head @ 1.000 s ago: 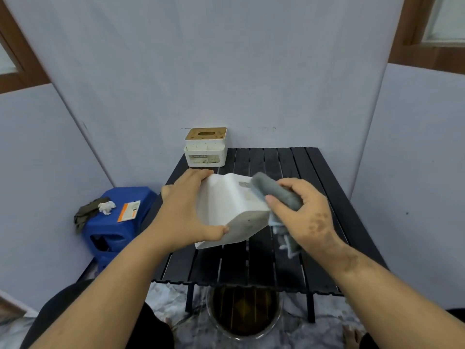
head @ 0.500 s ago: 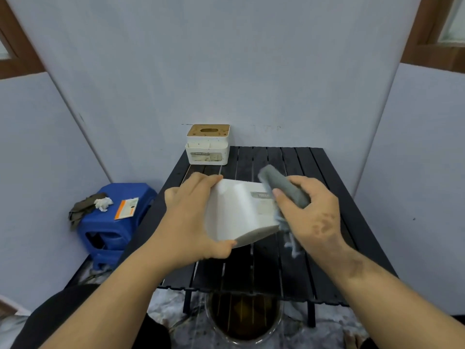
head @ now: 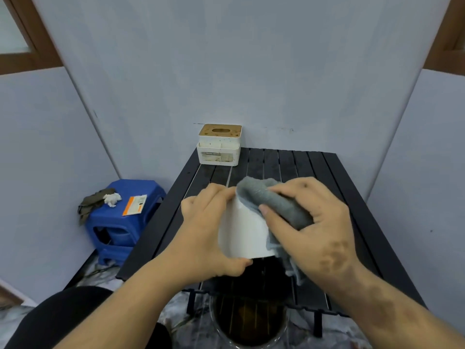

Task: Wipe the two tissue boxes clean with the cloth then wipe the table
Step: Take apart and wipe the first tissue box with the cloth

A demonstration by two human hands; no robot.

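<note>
My left hand (head: 206,233) grips a plain white tissue box (head: 242,234) by its left side and holds it tilted above the black slatted table (head: 352,197). My right hand (head: 317,227) holds a grey cloth (head: 271,200) bunched against the box's top right edge; a loose end of the cloth hangs down below my palm. A second tissue box (head: 219,148), white with a brown wooden lid and a slot, stands at the table's far left corner against the wall.
A blue plastic stool (head: 120,222) stands left of the table, with a dark rag, a crumpled white tissue and an orange-and-white card on it. A round metal bin (head: 249,323) sits on the floor under the table's near edge. Walls close in on three sides.
The white box has turned more upright in my left hand. My right hand has slid the cloth up and leftward over the box's top edge.
</note>
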